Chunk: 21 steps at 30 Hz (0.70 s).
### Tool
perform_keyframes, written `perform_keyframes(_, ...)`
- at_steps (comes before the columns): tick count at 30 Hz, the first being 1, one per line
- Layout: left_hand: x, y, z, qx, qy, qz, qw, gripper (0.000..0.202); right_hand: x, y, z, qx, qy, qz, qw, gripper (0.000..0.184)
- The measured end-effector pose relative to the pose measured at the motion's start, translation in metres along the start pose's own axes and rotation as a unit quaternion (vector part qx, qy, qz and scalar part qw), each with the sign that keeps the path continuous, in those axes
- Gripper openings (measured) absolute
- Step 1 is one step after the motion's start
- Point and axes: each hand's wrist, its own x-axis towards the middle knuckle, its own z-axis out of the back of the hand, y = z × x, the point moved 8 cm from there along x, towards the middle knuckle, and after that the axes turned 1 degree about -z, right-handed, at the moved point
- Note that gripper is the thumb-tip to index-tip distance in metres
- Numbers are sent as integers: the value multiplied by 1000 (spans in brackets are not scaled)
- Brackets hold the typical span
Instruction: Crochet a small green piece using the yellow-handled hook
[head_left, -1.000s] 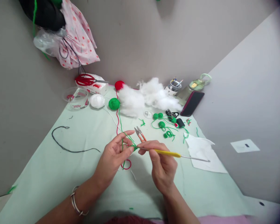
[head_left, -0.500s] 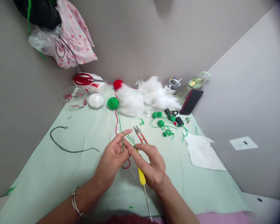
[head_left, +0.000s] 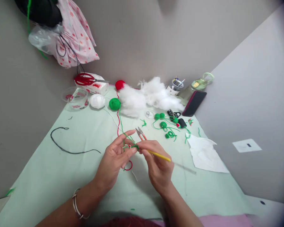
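My left hand [head_left: 115, 157] pinches a small piece of green crochet work [head_left: 134, 146], with green yarn strands running up over the raised index finger. Red and white yarn also shows at the work, and a red loop [head_left: 128, 165] hangs below the fingers. In my right hand [head_left: 159, 162] is a crochet hook [head_left: 159, 155] with a yellow handle, its rear shaft pointing right. Its tip is hidden at the stitches, where both hands meet. Just beyond lie orange-handled thread snips [head_left: 141, 133], partly covered by my fingers.
Green [head_left: 115, 104], white [head_left: 97, 101] and red [head_left: 120, 84] yarn balls sit at the back beside fluffy white stuffing [head_left: 156, 93]. Small green crocheted balls [head_left: 163, 125] lie right of centre. A phone [head_left: 194, 103] leans on a bottle. A black cord [head_left: 68, 152] curves at left.
The hook has swung from pointing down towards me to lying nearly level, its rear end to the right. My right hand has turned with it; the left has barely moved.
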Motion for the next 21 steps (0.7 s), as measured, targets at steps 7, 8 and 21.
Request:
perform_keyframes(7,4,13,-8,-124,54,130,982,39,2,0,12,-2,-35,-13,999,29)
perform_keyframes(8,5,11,-7,-129,50,126,982,37,5,-9,15,54,-50,-67,995,25)
perform_keyframes(21,5,4,1,-18,5,26,999,45,6,-22,9,157,-39,-142,976,16)
